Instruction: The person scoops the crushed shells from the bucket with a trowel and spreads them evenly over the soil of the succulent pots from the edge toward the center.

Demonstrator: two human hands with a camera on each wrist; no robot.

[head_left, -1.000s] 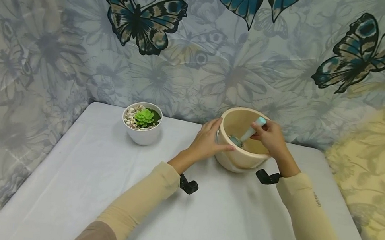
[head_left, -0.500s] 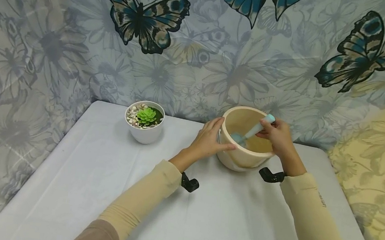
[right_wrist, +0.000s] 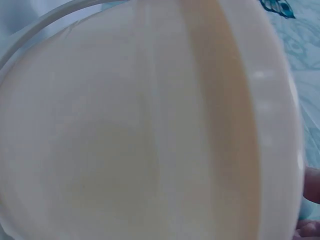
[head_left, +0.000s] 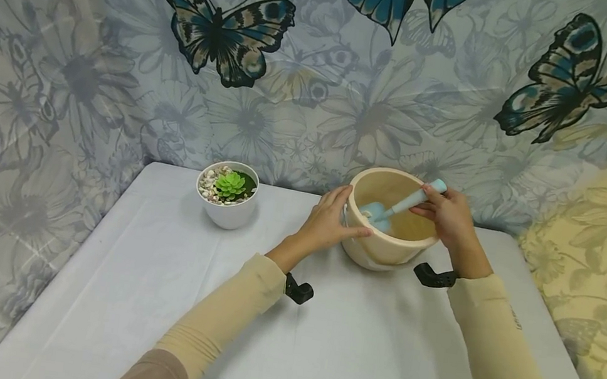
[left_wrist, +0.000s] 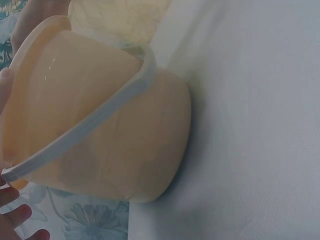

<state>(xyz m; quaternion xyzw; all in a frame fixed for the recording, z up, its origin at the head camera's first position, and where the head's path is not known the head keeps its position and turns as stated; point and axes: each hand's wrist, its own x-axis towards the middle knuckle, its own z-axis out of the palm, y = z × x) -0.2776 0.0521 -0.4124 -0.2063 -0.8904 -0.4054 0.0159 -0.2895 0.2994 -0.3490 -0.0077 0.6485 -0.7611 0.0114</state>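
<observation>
A cream plastic bucket (head_left: pixel 386 253) with a white bail handle (left_wrist: pixel 95 122) stands at the back of the white table (head_left: pixel 319 343). My left hand (head_left: pixel 334 218) grips its left side, thumb across the front rim. My right hand (head_left: pixel 443 213) pinches the handle of a light-blue scoop (head_left: pixel 392 210) over the right rim, and the scoop's blade sits raised inside the bucket. The left wrist view shows the bucket's outer wall (left_wrist: pixel 115 150) close up with fingertips (left_wrist: pixel 17 217) at the bottom left. The right wrist view is filled by the bucket's pale inside (right_wrist: pixel 125 130).
A small white pot (head_left: pixel 226 208) with a green succulent (head_left: pixel 230 184) and pebbles stands to the left of the bucket near the back edge. A butterfly-print cloth (head_left: pixel 295 74) hangs close behind the table. The table drops off at the left and right edges.
My right hand has shifted right and slightly up, so the scoop's handle lies flatter and the blade has risen from the bucket's bottom. The left hand and bucket have stayed put.
</observation>
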